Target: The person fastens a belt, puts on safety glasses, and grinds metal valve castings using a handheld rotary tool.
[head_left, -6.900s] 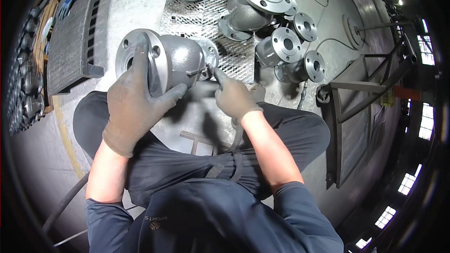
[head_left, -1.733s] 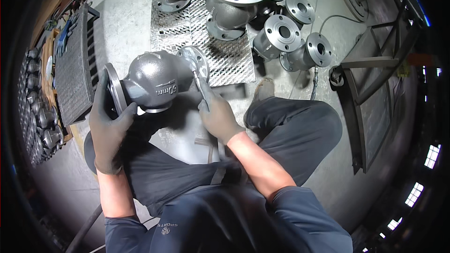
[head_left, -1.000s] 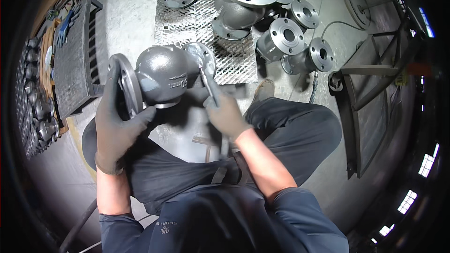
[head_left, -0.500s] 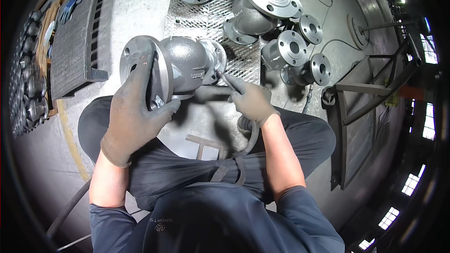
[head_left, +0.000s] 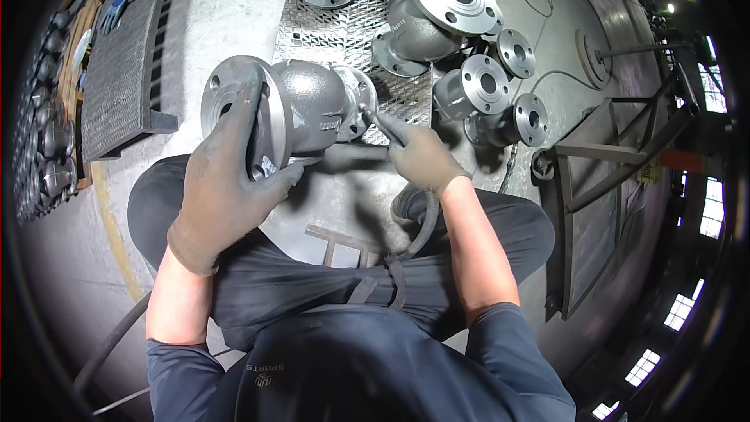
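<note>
A grey cast metal valve body with round flanges lies in front of me, in the middle of the view. My left hand, in a brown-grey glove, is wrapped round the rim of its near-left flange, fingers over the flange face and thumb at its lower edge. In my gloved right hand is a slim dark rod-like tool. Its tip reaches the far-right flange of the same valve body; whether it touches is hard to see. The tool's rear end is hidden in the glove.
Several more flanged valve bodies stand beyond, some on a patterned metal plate. At left is a low metal bench with blue gloves. A metal frame stands right. A hose curves below my right hand.
My right hand and the tool have shifted slightly, the tool tip a little higher along the far-right flange. My left hand keeps its hold, and the valve body lies nearly as before.
</note>
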A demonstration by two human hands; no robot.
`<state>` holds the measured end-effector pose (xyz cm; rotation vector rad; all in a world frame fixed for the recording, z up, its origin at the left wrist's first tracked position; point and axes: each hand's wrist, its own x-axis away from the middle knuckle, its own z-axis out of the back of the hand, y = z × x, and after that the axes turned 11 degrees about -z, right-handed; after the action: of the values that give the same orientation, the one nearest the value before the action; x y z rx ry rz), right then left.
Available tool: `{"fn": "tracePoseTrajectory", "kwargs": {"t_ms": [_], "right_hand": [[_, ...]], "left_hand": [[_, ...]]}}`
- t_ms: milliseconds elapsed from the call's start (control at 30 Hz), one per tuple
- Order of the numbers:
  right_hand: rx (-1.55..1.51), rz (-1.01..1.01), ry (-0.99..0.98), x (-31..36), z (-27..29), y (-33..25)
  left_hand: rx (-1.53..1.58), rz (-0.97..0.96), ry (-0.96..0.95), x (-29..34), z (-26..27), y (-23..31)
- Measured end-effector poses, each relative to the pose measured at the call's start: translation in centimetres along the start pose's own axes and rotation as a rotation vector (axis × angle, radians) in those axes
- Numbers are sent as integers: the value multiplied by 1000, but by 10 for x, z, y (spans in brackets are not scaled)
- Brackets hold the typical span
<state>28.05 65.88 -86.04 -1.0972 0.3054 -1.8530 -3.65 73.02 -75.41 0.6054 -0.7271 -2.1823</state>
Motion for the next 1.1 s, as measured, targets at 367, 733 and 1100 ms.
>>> {"fn": "tracePoseTrajectory", "kwargs": {"t_ms": [367, 733, 1100], "right_hand": [[133, 85, -16, 4, 4, -7], [231, 80, -12, 1, 3, -6], [270, 84, -148, 2, 27, -8]], "left_hand": [[-28, -44, 27, -3, -4, 0], [-45, -20, 29, -3, -4, 2], [17, -20, 33, -4, -3, 0]]}}
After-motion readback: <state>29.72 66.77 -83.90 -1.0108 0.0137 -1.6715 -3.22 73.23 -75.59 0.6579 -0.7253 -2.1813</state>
